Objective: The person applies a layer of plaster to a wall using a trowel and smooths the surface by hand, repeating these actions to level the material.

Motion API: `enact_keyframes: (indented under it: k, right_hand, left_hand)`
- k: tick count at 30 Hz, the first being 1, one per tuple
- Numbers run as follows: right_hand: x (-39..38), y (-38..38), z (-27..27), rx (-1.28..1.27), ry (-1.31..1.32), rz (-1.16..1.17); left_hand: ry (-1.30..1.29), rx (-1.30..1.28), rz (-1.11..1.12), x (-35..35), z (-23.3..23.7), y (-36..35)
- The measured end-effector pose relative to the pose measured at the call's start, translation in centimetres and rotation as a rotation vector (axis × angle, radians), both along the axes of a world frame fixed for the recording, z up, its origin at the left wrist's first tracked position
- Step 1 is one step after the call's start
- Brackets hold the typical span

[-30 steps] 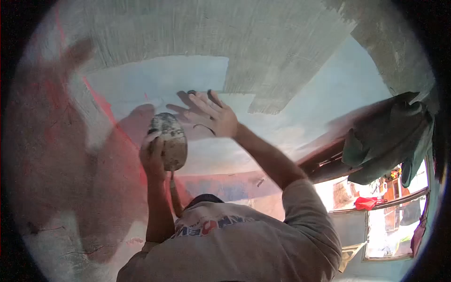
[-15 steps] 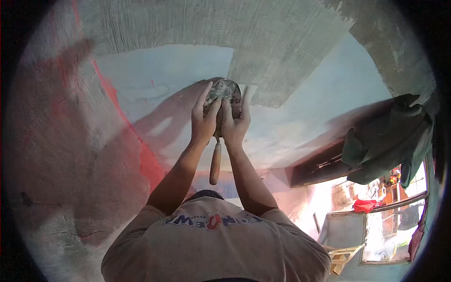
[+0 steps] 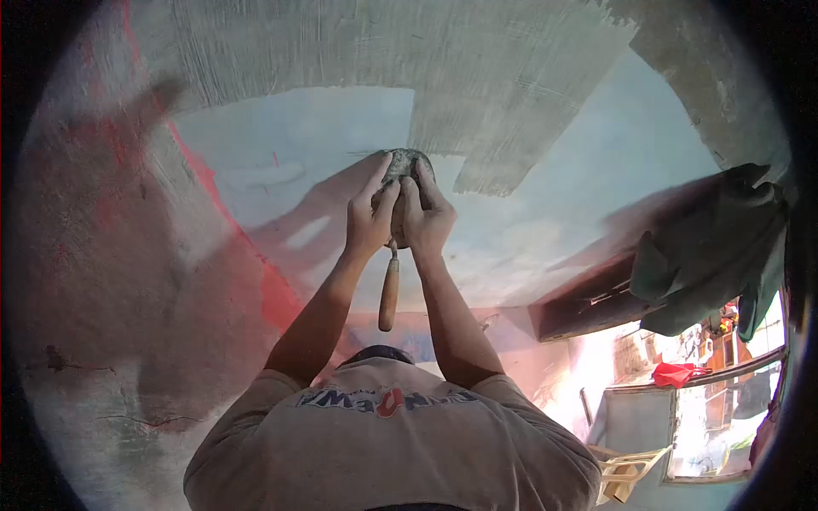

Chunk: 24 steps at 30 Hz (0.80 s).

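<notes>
Spreading step, by my read: left hand (image 3: 366, 223) and right hand (image 3: 428, 221) both clamp the mortar-caked trowel (image 3: 407, 163) flat to the ceiling (image 3: 281, 145), fingers together, wooden handle (image 3: 388, 294) hanging free. Blade sits at the grey plaster coat (image 3: 383, 68) edge. Next stroke needs firm, even drag across bare blue. No mortar container visible. Green cloth (image 3: 707, 247) far right.

A dark green cloth (image 3: 707, 247) is draped above a bright window (image 3: 724, 417). A red rag (image 3: 677, 373) is hung on its bar. A red stripe (image 3: 223, 213) is painted down the wall.
</notes>
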State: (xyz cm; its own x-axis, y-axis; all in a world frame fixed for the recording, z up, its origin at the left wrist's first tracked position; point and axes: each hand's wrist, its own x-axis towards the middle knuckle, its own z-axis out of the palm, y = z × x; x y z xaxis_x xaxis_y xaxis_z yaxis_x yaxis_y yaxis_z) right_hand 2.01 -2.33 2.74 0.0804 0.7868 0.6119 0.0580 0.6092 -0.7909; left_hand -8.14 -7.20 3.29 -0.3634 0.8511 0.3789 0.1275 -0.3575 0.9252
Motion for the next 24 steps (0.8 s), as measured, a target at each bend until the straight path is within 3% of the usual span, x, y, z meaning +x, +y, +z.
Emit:
enact_keyframes:
  k: [4, 8, 17, 24]
  right_hand:
    - [0.1, -0.4, 0.8, -0.059, 0.019, 0.058]
    - [-0.2, 0.2, 0.1, 0.028, 0.018, 0.034]
    - [0.2, -0.4, 0.2, -0.098, 0.010, 0.057]
    - [-0.1, 0.3, 0.5, -0.005, -0.008, 0.042]
  left_hand:
    - [-0.006, 0.206, 0.103, 0.8, -0.5, 0.6]
    - [0.036, 0.220, 0.149, 0.8, -1.0, 0.8]
    - [-0.155, 0.208, 0.115, 1.5, -1.4, 0.9]
    - [-0.085, 0.208, 0.146, 0.8, -1.2, 1.5]
